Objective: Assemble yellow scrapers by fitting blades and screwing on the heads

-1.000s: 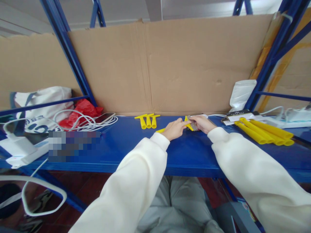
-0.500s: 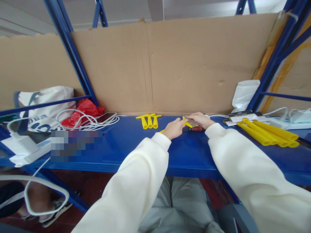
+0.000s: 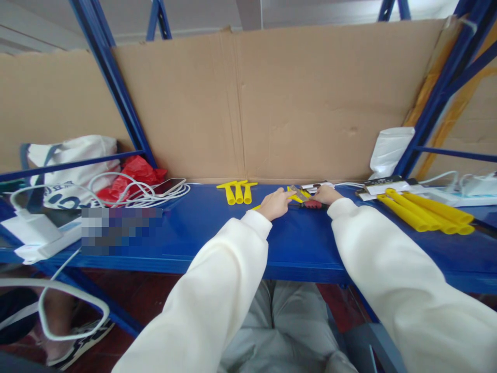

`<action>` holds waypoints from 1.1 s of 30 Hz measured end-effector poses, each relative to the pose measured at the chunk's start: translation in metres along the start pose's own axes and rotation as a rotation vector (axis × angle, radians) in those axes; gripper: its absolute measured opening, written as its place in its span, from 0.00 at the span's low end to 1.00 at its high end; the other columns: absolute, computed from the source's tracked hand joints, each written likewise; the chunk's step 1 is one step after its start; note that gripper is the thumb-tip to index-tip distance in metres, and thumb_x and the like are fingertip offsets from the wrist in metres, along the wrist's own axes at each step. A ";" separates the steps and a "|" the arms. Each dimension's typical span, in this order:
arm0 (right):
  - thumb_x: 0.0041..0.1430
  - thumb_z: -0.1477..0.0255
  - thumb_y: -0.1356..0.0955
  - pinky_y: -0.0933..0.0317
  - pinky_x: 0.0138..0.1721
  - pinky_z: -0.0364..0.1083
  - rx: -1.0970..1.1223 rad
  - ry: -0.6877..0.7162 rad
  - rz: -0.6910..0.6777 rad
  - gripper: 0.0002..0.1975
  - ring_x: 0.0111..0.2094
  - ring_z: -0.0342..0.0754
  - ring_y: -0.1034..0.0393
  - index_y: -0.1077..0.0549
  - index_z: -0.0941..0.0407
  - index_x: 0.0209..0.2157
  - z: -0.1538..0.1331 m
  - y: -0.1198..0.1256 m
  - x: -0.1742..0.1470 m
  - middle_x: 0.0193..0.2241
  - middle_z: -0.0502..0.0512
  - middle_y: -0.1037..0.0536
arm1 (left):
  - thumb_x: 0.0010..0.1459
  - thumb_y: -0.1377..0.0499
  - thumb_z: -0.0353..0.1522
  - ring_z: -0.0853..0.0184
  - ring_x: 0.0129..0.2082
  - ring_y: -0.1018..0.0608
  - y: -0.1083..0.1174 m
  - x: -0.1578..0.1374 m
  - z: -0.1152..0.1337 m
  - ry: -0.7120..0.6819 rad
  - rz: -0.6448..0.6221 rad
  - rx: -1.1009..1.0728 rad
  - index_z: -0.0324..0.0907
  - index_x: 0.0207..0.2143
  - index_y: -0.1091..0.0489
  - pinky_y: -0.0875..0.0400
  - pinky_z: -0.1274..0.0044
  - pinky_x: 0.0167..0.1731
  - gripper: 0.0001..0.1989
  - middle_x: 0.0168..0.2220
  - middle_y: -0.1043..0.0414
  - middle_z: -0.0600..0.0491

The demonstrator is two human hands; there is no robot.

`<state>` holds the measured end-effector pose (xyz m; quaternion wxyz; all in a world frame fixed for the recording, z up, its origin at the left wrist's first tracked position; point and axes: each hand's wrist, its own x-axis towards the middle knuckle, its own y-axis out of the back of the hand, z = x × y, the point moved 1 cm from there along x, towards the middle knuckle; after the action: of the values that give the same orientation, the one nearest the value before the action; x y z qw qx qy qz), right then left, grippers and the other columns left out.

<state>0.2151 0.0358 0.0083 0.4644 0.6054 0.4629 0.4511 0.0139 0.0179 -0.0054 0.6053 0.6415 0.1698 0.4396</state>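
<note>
My left hand (image 3: 274, 203) is closed around a yellow T-shaped tool with a tubular handle, like a scraper; the yellow handle shows below the wrist. A flat grey metal plate (image 3: 298, 194) lies at its yellow head, just past my left fingertips. My right hand (image 3: 326, 195) is at the right of the plate, fingers curled together; what they pinch, if anything, is hidden. Close under those fingers lies a red and black handle (image 3: 313, 204) of a tool. Three yellow T-shaped pieces (image 3: 238, 192) lie in a row to the left of my hands.
Several yellow tubes (image 3: 429, 213) lie at the right beside a black-and-white packet (image 3: 384, 186). White cables (image 3: 171, 194), a red bag (image 3: 137, 176) and a power strip (image 3: 58, 241) lie at the left. Cardboard (image 3: 303, 103) stands behind the blue shelf (image 3: 217, 235). A person's leg shows lower left.
My right hand has drawn back from the metal plate to the right, leaving more of the plate and red handle visible. My left hand keeps its hold, shifted slightly left.
</note>
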 end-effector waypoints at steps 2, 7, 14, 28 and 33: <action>0.54 0.66 0.31 0.41 0.27 0.43 0.013 -0.007 0.000 0.15 0.27 0.50 0.27 0.20 0.65 0.33 0.000 0.000 0.001 0.24 0.63 0.21 | 0.66 0.51 0.33 0.63 0.45 0.24 0.000 0.000 0.000 -0.003 0.002 0.000 0.49 0.61 0.35 0.32 0.76 0.47 0.22 0.47 0.32 0.48; 0.51 0.69 0.30 0.40 0.27 0.42 0.057 -0.022 -0.009 0.12 0.27 0.50 0.27 0.21 0.64 0.32 -0.002 0.000 0.000 0.23 0.61 0.22 | 0.66 0.51 0.33 0.63 0.46 0.24 -0.001 0.000 0.001 -0.016 0.005 0.001 0.49 0.61 0.36 0.32 0.75 0.47 0.22 0.47 0.32 0.48; 0.54 0.71 0.33 0.40 0.26 0.42 0.106 0.017 -0.014 0.09 0.25 0.49 0.28 0.21 0.61 0.27 -0.002 -0.001 -0.001 0.19 0.58 0.24 | 0.66 0.52 0.34 0.62 0.46 0.24 -0.001 0.000 0.002 -0.014 0.004 0.000 0.49 0.62 0.37 0.31 0.74 0.47 0.22 0.47 0.32 0.48; 0.54 0.73 0.34 0.41 0.28 0.43 0.100 0.002 0.069 0.12 0.32 0.51 0.25 0.20 0.64 0.33 0.001 -0.002 0.001 0.27 0.64 0.20 | 0.66 0.52 0.33 0.62 0.47 0.24 -0.001 -0.001 0.001 -0.016 -0.005 0.007 0.49 0.62 0.37 0.31 0.74 0.47 0.22 0.48 0.32 0.48; 0.54 0.73 0.36 0.38 0.36 0.44 0.293 -0.040 0.271 0.12 0.39 0.54 0.25 0.21 0.63 0.32 0.003 0.006 -0.001 0.34 0.67 0.19 | 0.66 0.51 0.34 0.61 0.47 0.24 0.000 -0.001 0.001 -0.014 -0.001 0.003 0.49 0.61 0.37 0.31 0.73 0.47 0.22 0.47 0.32 0.47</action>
<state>0.2188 0.0337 0.0134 0.3155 0.7320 0.4286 0.4255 0.0135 0.0163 -0.0056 0.6057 0.6453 0.1668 0.4346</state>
